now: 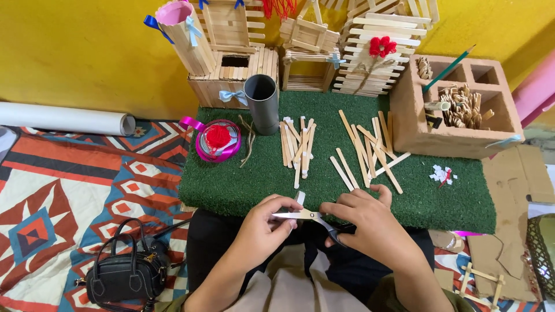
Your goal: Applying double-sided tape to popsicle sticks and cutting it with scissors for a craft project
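Over lap: right hand (370,222) gripping silver scissors (309,217); left hand (267,225) pinching pale stick (300,198) between blades.

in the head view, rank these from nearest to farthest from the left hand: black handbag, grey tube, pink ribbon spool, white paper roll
From the left hand:
1. pink ribbon spool, up and left on the green mat
2. grey tube, straight beyond, at the mat's back
3. black handbag, lower left on the patterned rug
4. white paper roll, far left by the yellow wall
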